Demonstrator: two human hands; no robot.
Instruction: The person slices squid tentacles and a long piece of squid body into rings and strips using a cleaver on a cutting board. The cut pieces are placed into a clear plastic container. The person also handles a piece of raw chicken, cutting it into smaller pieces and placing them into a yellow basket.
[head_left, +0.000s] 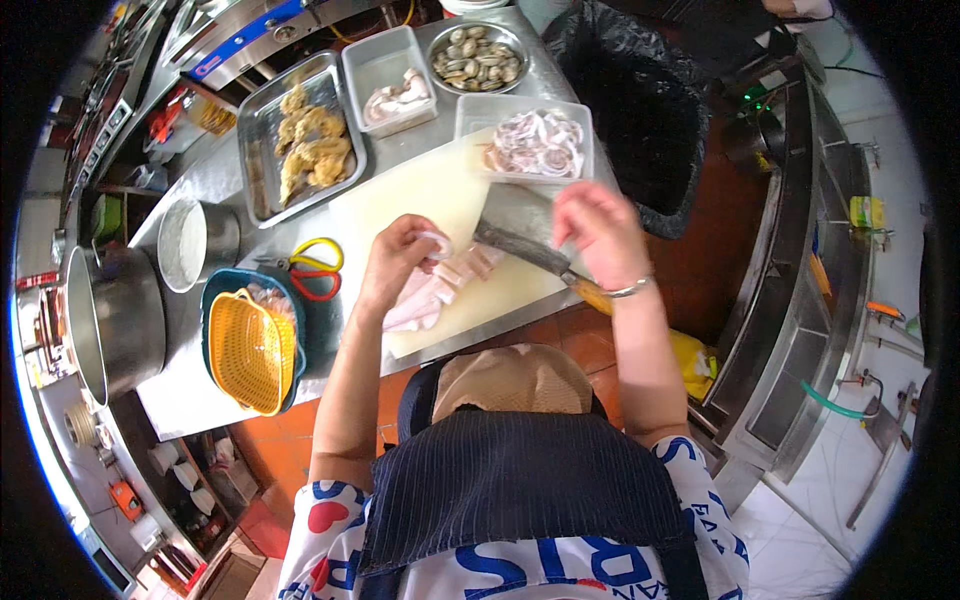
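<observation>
My left hand (405, 255) pinches a curled, pale piece of meat or seafood (435, 241) over the cream cutting board (420, 184). Below it on the board lies a pale slab (416, 304), with cut strips (465, 268) at its upper right. A cleaver (523, 247) with a wooden handle rests flat across the board's right side. Above the handle hangs my right hand (600, 229), blurred by motion, its fingers partly curled; whether anything is between them is unclear. Just beyond, a clear plastic container (469, 112) holds many curled pale pieces (540, 142).
Along the steel table stand a tray (255, 157) of yellowish pieces, a second plastic container (367, 60) and a bowl of clams (476, 60). Left are scissors (315, 266), a yellow basket (251, 352) inside a teal one, and metal pots (127, 322). A black-lined bin (645, 127) stands right.
</observation>
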